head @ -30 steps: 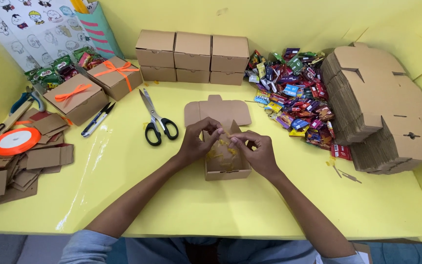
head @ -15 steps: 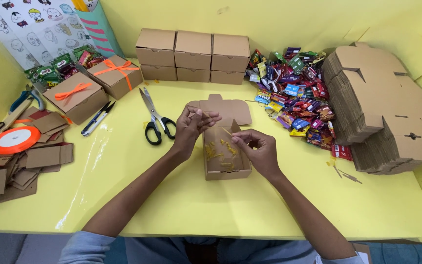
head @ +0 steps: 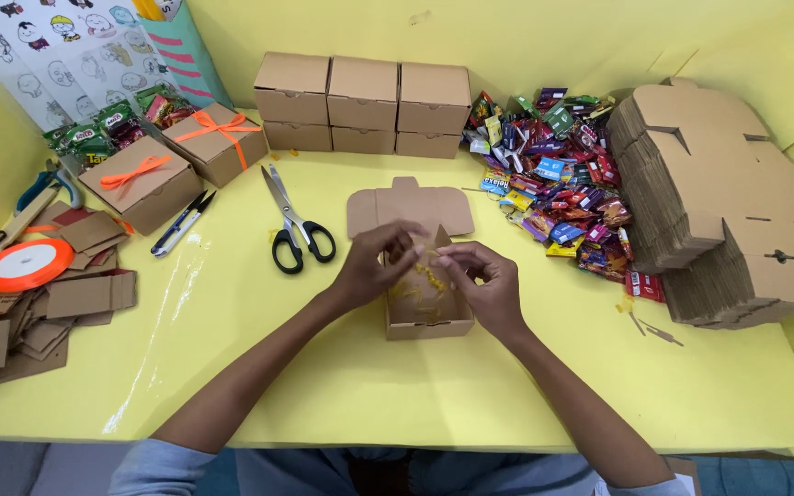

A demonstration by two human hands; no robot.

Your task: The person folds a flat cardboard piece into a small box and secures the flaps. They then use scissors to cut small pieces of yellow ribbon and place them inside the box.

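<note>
Yellow worktop (head: 232, 367) is sitting against yellow walls, with a cartoon-printed sheet (head: 57, 46) leaning in the far left corner. Six closed cardboard boxes (head: 363, 104) are standing stacked in two rows at the back centre. Two boxes tied with orange ribbon (head: 172, 156) are lying back left, green packets (head: 94, 138) showing behind them. Black-handled scissors (head: 293, 223) are lying left of centre, blades pointing away from the person, and a utility knife (head: 181, 223) is lying just beside them. An orange ribbon spool (head: 25, 264) and cardboard scraps (head: 39, 308) are crowding the left edge. A heap of wrapped candies (head: 562, 184) is spreading to the right of centre, and a tall stack of flat box blanks (head: 723, 202) is standing far right. Nothing is lying between the person and the work.

The open cardboard box (head: 426, 308) is sitting at centre of the worktop, its opening facing up, lid flap (head: 409, 207) lying flat and pointing away from the person, long axis running near to far. Yellow paper shreds (head: 429, 276) are lying inside. The left hand (head: 380, 262) and right hand (head: 482, 280) are hovering over the box's far half, fingertips pinching shreds between them, hands almost touching.
</note>
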